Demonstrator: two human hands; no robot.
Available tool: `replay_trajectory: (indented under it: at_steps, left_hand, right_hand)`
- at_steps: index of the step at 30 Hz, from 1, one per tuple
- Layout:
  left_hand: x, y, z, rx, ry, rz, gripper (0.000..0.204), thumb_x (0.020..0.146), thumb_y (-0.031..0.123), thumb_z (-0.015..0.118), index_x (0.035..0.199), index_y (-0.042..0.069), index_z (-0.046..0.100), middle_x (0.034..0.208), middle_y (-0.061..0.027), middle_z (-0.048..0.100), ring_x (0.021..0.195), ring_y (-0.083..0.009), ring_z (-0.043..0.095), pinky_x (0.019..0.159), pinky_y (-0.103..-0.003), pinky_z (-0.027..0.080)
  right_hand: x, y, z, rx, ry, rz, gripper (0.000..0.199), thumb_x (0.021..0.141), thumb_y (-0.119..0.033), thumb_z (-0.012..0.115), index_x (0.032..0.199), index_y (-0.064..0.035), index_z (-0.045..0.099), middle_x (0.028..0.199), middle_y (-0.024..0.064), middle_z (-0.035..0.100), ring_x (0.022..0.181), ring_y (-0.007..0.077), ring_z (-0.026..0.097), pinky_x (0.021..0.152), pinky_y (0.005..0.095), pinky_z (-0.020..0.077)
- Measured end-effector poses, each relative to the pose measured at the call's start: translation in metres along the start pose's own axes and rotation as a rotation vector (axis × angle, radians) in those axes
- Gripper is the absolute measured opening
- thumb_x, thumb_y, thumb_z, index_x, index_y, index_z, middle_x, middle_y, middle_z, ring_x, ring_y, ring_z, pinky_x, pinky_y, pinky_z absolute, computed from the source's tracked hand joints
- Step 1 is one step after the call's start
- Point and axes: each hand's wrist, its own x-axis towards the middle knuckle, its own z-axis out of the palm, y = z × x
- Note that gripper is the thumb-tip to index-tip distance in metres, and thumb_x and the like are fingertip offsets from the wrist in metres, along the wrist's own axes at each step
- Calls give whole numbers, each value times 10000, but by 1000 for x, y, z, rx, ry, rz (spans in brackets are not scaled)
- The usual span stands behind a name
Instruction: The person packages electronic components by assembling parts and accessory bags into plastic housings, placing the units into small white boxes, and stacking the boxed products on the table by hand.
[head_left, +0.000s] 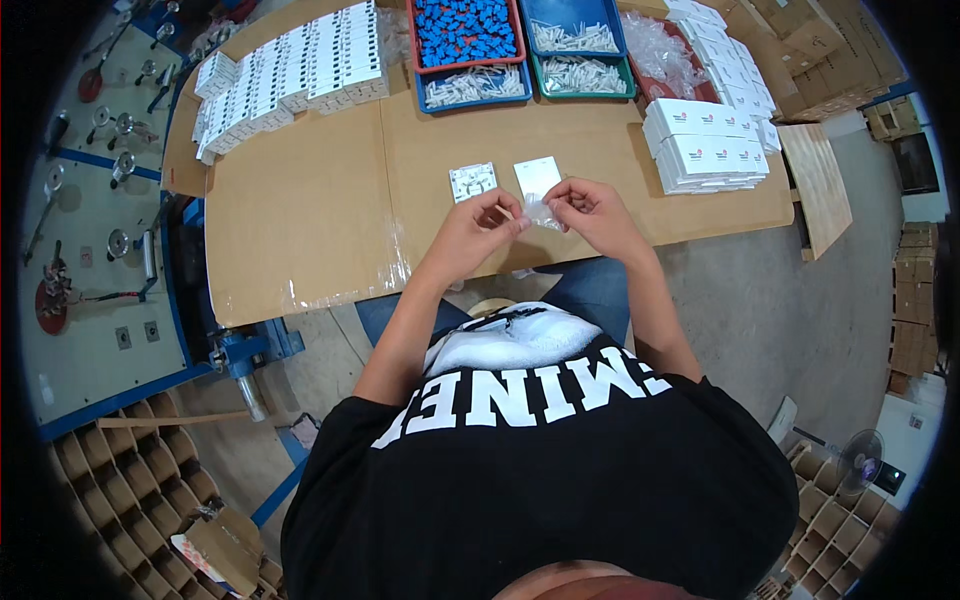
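A small clear plastic bag (541, 213) is held up between my hands, just above the near part of the cardboard-covered table. My right hand (602, 219) pinches its right side between thumb and fingers. From the other side, my left hand (478, 238) is closed too, thumb and fingertip together at the bag's left edge. What lies inside the bag is too small to make out. Beyond my right fingers rests a flat white box or card (538, 174). An open white box (473, 180) with small white pieces in it lies to its left.
Rows of white boxes (300, 65) line the far left. At the back stand a red tray (412, 40) of blue parts and blue and green trays of white plugs. Stacked white boxes (712, 150) and a red bin (690, 75) with clear bags occupy the right.
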Motion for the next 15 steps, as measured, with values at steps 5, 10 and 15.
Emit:
replay_trajectory:
  at_steps: [5,10,15]
  left_hand:
    - [10,-1,-8,121,87,6,132,930,130,731,965,29,653,851,10,653,765,-65,587,704,-237,482]
    - [14,-9,-6,-74,85,50,119,948,109,708,1028,23,685,881,12,660,806,-60,585,736,-232,485]
    - [15,-13,-9,-270,43,-7,135,945,67,699,1071,18,691,952,-11,669,871,-80,609,806,-243,506]
  right_hand:
    - [9,-9,-2,-23,9,2,126,984,-65,627,1066,19,671,836,19,651,732,70,601,653,232,491]
    - [19,-2,-2,47,2,-5,137,994,-79,618,1081,12,671,850,17,655,715,69,597,636,229,487]
    - [28,-2,5,79,74,6,145,1000,-79,606,1096,8,671,867,17,653,729,69,600,639,234,525]
